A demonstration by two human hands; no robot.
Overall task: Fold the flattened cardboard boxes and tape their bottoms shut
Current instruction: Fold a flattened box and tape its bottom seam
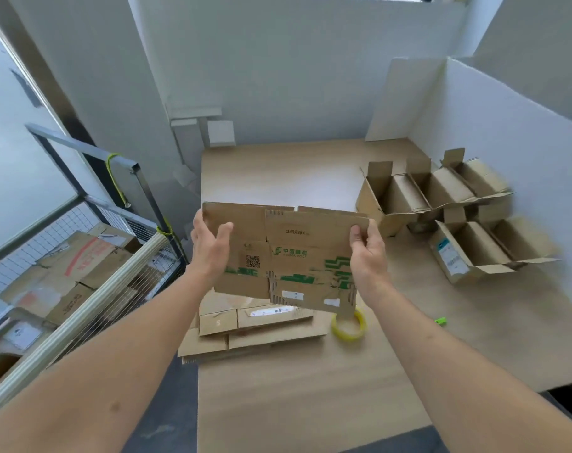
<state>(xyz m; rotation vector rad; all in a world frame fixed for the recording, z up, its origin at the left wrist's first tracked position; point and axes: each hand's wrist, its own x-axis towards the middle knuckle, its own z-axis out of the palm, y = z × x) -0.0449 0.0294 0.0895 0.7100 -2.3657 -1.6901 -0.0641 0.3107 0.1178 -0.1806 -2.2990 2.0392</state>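
Head view shows a pale wood-grain table [310,387] bearing, at its right, a group of erected boxes [441,197] with open tops and raised flaps. Above the near-left edge, a flattened cardboard box [291,256], green-printed with a QR mark and torn label patches, is held upright in the air over a stack of flat cartons [251,325]. The left hand [209,246] grips its left edge, thumb on the near face; the right hand [366,250] pinches the right edge likewise. To open it, press the two opposite creases toward each other until the sleeve squares. The corrugated board appears worn, so creases may buckle. A yellow-cored tape roll [349,326] lies just beside the stack.
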